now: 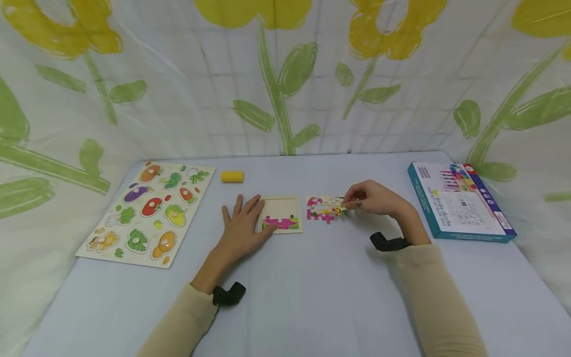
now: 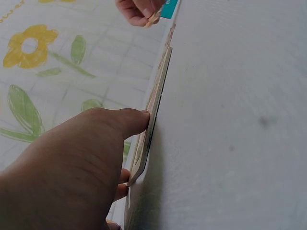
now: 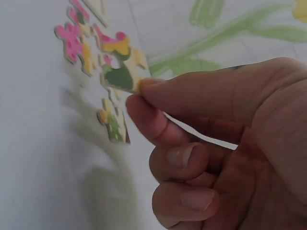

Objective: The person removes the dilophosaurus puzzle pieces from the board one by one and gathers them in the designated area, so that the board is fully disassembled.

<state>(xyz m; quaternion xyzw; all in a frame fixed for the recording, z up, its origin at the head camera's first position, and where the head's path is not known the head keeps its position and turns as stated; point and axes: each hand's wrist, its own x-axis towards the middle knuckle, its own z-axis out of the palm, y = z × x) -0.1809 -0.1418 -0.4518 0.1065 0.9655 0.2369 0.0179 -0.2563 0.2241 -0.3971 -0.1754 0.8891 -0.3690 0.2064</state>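
Observation:
A small wooden puzzle tray [image 1: 278, 198] lies mid-table, with several joined pink and green pieces [image 1: 281, 222] along its near side. My left hand [image 1: 241, 225] rests at the tray's left side, fingers spread, the thumb on its near edge. Right of the tray lie loose jigsaw pieces [image 1: 317, 214] in pink, yellow and green. Above them my right hand [image 1: 372, 198] pinches one jigsaw piece [image 3: 122, 74], cream with dark green and yellow, between thumb and index finger. In the left wrist view the tray [image 2: 152, 115] appears edge-on under the thumb.
A vegetable peg board [image 1: 149, 213] lies on the left. Behind the tray is a yellow cylinder [image 1: 232, 176]. To the right lies a teal-edged box [image 1: 461, 201]. A flower-printed curtain [image 1: 178, 99] hangs behind the table [image 1: 308, 297].

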